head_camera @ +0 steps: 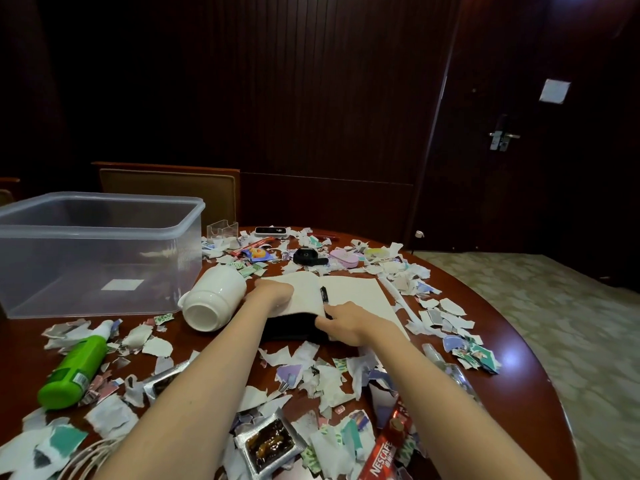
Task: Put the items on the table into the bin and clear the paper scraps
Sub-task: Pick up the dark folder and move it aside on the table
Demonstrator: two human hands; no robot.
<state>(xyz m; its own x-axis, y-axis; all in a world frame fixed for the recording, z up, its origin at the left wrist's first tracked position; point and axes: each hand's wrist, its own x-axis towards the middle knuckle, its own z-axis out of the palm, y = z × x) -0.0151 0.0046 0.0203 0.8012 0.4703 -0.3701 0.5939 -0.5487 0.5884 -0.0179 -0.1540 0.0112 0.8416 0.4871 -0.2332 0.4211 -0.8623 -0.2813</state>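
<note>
An open notebook [356, 296] with cream pages and a black cover lies at the table's middle. My left hand [273, 294] is under its lifted left page, fingers hidden. My right hand [346, 322] rests at the notebook's near edge and pinches a black pen [324, 296] that lies along the spine. A clear plastic bin [100, 251] stands empty at the left. Torn paper scraps [311, 372] cover the dark red table [512, 355].
A white mug [214, 297] lies on its side beside my left hand. A green bottle [74, 372] lies near left. A sauce packet [268, 445], a Nescafe stick [384, 452], a black watch [308, 256], a pink case [343, 258] and a phone [270, 231] lie around.
</note>
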